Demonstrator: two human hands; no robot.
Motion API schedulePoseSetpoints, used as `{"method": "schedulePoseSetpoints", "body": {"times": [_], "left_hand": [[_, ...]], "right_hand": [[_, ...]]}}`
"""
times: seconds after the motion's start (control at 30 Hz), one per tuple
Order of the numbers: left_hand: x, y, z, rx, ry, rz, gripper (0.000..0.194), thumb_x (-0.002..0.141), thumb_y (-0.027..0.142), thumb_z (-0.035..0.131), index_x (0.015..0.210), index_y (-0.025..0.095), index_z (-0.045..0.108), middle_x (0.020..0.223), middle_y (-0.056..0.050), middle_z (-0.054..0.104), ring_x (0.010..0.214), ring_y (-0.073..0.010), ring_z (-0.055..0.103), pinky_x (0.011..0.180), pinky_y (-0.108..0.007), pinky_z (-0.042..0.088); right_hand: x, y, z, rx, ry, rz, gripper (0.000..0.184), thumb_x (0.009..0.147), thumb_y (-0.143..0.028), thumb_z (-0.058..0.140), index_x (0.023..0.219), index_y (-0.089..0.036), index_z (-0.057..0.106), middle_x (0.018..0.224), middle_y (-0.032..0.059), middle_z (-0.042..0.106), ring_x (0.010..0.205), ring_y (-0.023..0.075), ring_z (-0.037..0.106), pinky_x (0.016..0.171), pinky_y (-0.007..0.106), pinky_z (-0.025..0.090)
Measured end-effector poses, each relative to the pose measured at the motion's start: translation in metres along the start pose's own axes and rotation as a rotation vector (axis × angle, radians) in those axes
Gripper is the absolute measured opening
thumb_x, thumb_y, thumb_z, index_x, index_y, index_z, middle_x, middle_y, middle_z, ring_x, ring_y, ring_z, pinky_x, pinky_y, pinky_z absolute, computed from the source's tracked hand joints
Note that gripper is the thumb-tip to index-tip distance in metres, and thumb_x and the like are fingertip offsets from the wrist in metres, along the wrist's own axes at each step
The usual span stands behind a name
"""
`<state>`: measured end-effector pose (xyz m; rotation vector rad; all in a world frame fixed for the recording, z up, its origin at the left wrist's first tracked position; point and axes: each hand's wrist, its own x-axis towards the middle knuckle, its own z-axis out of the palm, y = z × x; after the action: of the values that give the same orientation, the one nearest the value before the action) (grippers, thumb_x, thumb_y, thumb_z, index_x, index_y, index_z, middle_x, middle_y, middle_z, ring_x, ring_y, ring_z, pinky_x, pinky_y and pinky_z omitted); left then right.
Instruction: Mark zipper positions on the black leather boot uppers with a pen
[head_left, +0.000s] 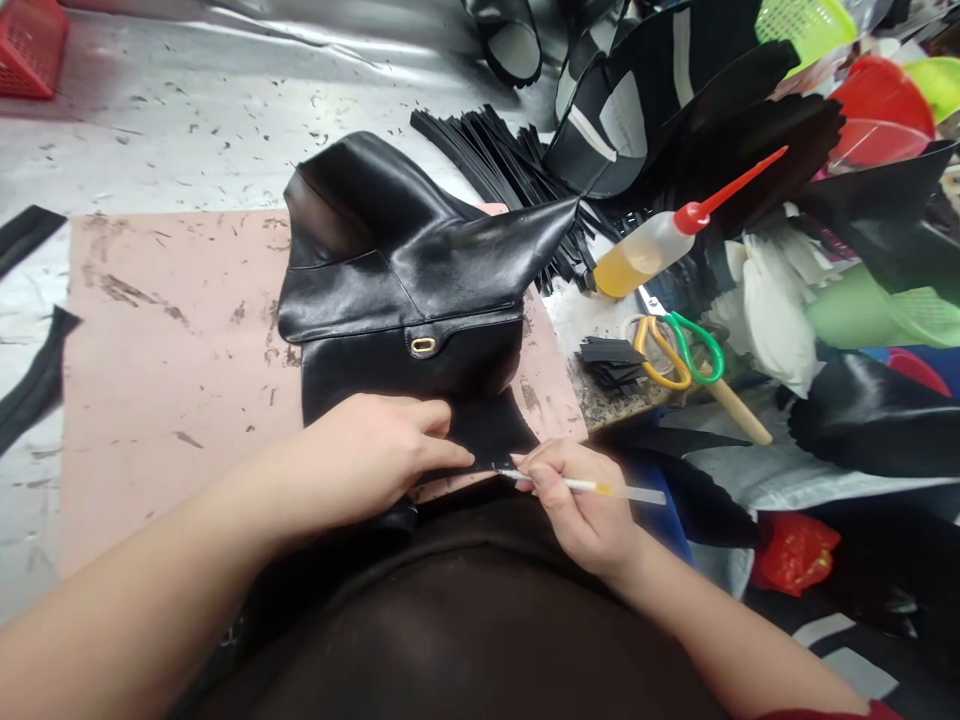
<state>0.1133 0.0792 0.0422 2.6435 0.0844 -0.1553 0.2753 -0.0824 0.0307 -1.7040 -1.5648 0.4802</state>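
Observation:
A glossy black leather boot upper (pixel 405 265) with a small gold buckle (pixel 423 345) lies on a pink board. My left hand (pixel 382 450) presses on its near part, one digit stretched along the dark edge and another bent; the remaining fingers are hidden. My right hand (pixel 581 500) pinches a slim white pen (pixel 585 485) with a clear end and a yellowish-orange section. The pen's tip meets the edge of the dark leather, just right of my left hand's outstretched digit. What the tip leaves there is too small to make out.
The pink board (pixel 150 400) rests on a silvery table. To the right are a glue bottle (pixel 645 255) with a red nozzle, scissors (pixel 679 345) and black strips (pixel 495 165). Black leather pieces (pixel 645 100) and plastic baskets crowd beyond. A red basket (pixel 30 45) stands far left.

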Motion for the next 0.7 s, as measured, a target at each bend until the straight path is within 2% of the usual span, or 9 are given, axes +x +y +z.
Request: {"method": "schedulePoseSetpoints", "body": {"times": [0.17, 0.33, 0.7], "left_hand": [[0.0001, 0.0001, 0.0010, 0.014, 0.013, 0.000, 0.030, 0.081, 0.018, 0.047, 0.104, 0.033, 0.061, 0.073, 0.002, 0.049, 0.061, -0.0093, 0.047, 0.053, -0.020, 0.032], [-0.0012, -0.0019, 0.0043, 0.026, 0.026, 0.018, 0.033, 0.080, 0.017, 0.047, 0.106, 0.033, 0.059, 0.074, 0.002, 0.048, 0.061, -0.0092, 0.046, 0.052, -0.020, 0.031], [-0.0021, -0.0042, 0.0074, 0.033, 0.051, 0.033, 0.034, 0.079, 0.015, 0.047, 0.105, 0.033, 0.059, 0.073, 0.003, 0.048, 0.059, -0.0087, 0.046, 0.050, -0.020, 0.031]], "right_hand": [[0.0001, -0.0037, 0.0010, 0.070, 0.016, -0.062, 0.015, 0.082, -0.011, 0.043, 0.074, -0.018, 0.053, 0.062, 0.0028, 0.059, 0.062, 0.0143, 0.060, 0.063, 0.029, 0.053], [0.0020, -0.0061, 0.0050, 0.024, -0.004, -0.071, 0.014, 0.083, -0.013, 0.044, 0.076, -0.017, 0.055, 0.065, 0.0038, 0.062, 0.063, 0.0146, 0.061, 0.057, 0.026, 0.050], [0.0037, -0.0074, 0.0066, -0.002, -0.022, -0.079, 0.015, 0.084, -0.014, 0.044, 0.075, -0.018, 0.056, 0.062, 0.0026, 0.062, 0.059, 0.0136, 0.060, 0.055, 0.025, 0.048]]}}
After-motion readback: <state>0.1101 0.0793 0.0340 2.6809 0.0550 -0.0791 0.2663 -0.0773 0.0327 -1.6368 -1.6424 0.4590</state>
